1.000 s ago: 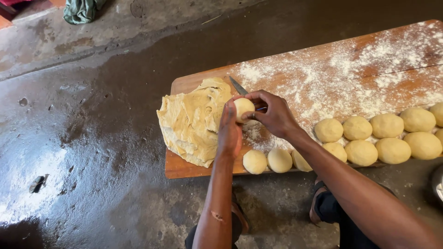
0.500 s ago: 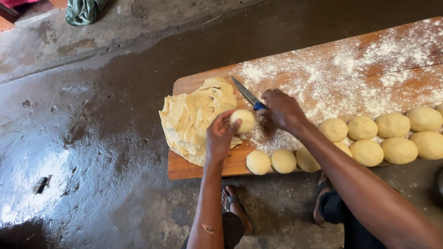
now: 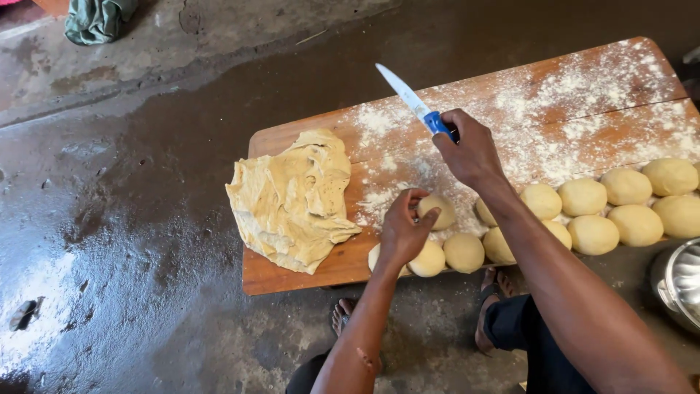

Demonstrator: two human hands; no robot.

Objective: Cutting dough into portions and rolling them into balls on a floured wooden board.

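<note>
My right hand [image 3: 470,149] grips a blue-handled knife [image 3: 410,99], its white blade raised and pointing up-left above the floured wooden board [image 3: 583,87]. My left hand [image 3: 403,230] holds a small dough ball [image 3: 440,210] down on the board near its front edge. A large flat slab of yellow dough [image 3: 295,195] lies on the board's left end, partly hanging over its edge. Several rounded dough balls [image 3: 594,233] sit in rows along the front right of the board.
The board rests on a wet, dark concrete floor [image 3: 131,241]. A metal pot [image 3: 678,281] shows at the right edge. A green cloth [image 3: 98,18] lies at the top left. My feet in sandals [image 3: 490,306] are below the board's front edge.
My right hand has lifted the knife away from the dough and up to the right. My left hand has carried the cut ball rightward toward the rows of balls.
</note>
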